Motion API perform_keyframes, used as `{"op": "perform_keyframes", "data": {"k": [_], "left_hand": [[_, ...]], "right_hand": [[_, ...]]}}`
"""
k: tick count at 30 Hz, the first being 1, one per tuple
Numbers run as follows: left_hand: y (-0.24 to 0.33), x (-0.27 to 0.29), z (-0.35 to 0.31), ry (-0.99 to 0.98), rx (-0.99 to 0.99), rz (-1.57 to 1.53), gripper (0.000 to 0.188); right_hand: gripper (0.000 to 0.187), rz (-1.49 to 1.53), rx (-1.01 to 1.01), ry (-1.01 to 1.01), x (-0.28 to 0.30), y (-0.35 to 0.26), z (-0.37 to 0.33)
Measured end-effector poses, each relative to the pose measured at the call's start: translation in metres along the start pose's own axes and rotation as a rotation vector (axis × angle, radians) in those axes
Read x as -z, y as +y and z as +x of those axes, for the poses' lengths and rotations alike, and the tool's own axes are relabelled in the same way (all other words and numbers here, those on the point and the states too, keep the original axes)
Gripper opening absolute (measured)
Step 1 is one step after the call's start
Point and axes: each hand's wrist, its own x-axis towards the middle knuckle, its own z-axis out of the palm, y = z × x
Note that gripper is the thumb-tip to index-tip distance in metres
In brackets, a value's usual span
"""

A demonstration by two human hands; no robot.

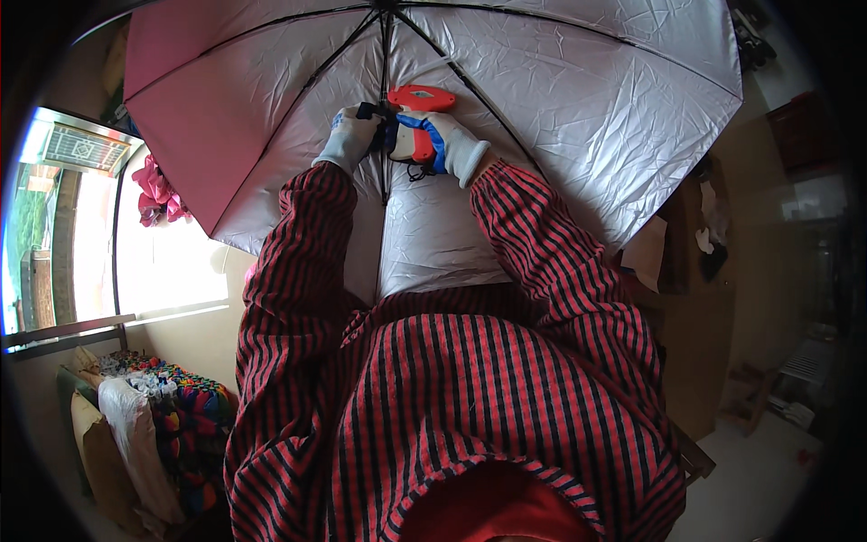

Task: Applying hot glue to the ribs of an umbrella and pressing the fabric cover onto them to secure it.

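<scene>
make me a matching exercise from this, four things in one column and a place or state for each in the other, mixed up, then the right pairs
Things
1. bright pink, shiny bundle
2. left hand in a white-and-blue glove
3. silver-grey fabric umbrella with thin black ribs
4. right hand in a white-and-blue glove

Places and states
A. open, spread across the top of the picture
B. at a red-and-white plastic tool
C. at the picture's left, against the bright window
D. at a small, dark block

Right pairs: 1-C, 2-D, 3-A, 4-B
</scene>
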Motion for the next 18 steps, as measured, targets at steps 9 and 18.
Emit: {"op": "perform_keyframes", "data": {"k": [9,18], "left_hand": [[0.012,0.003,-0.012,-0.03,-0.056,0.106,0.019],[0.014,0.0,-0.012,-0.038,-0.077,0.222,0.021]], "right_hand": [[0.017,0.302,-0.124,-0.108,-0.011,-0.008,0.005],[0.01,0.008,-0.142,0.293,-0.029,-0.034,-0.02]]}}
